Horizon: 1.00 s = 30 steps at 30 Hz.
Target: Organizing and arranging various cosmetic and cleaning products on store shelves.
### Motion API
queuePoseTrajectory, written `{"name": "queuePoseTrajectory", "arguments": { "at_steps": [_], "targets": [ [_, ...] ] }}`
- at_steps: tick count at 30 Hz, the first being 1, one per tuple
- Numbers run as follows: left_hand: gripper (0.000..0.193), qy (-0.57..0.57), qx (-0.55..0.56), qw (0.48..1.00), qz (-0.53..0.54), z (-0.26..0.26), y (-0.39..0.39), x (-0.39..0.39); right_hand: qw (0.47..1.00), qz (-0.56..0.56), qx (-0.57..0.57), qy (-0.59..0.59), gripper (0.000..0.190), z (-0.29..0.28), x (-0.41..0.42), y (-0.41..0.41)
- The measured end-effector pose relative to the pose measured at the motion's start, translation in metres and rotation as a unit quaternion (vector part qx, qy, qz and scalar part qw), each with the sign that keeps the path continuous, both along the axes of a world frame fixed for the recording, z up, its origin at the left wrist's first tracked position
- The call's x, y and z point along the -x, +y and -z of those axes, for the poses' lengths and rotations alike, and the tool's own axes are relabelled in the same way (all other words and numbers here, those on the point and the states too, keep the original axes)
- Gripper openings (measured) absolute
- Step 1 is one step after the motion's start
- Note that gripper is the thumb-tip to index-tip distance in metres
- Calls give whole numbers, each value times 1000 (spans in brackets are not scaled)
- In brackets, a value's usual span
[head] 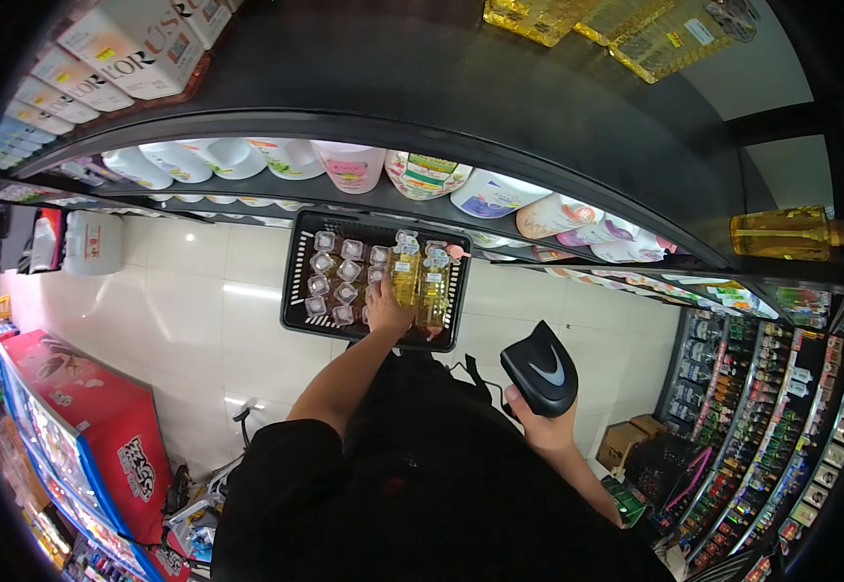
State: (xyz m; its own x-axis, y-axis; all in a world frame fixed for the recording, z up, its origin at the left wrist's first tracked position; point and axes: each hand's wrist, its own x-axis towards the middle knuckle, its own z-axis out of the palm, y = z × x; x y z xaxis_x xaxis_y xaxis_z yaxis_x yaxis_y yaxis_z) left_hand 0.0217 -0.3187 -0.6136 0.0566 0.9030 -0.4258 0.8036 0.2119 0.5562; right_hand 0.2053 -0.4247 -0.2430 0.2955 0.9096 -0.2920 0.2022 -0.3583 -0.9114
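Note:
A black handheld barcode scanner (544,371) is in the grip of my right hand (549,429), raised to the right of my body. My left hand (388,305) reaches down into a black plastic basket (292,291). Its fingers are among small bottles with clear square caps (349,271), beside a yellow pump bottle (406,273). Whether they close around a bottle I cannot tell. Another yellow bottle (433,295) lies along the basket's right side, with a pink pump head (457,252) near the rim.
Large white bottles (229,158) line a shelf beyond the basket, under a black upper shelf (364,69). One amber pump bottle (786,233) is at the right. A red display stand (102,393) is at the left; cardboard boxes (622,445) and a stocked rack (749,407) are at the right.

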Motion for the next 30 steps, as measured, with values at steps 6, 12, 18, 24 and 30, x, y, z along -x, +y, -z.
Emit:
{"name": "queuePoseTrajectory", "arguments": {
  "at_steps": [6,12,18,24,30],
  "targets": [
    [125,58,76,992,-81,-20,32,-47,987,140,78,19,36,7,-7,-31],
    [112,-185,79,974,-105,59,28,17,991,110,79,14,32,1,-2,-22],
    [73,-617,354,670,-214,-103,23,76,998,42,4,47,33,9,5,-2],
    [82,-782,298,491,-241,-219,-4,159,984,-161,-29,72,29,3,55,38],
    [89,-826,176,515,-147,-276,15,205,938,-320,-122,56,36,-9,113,55]
  ]
}}
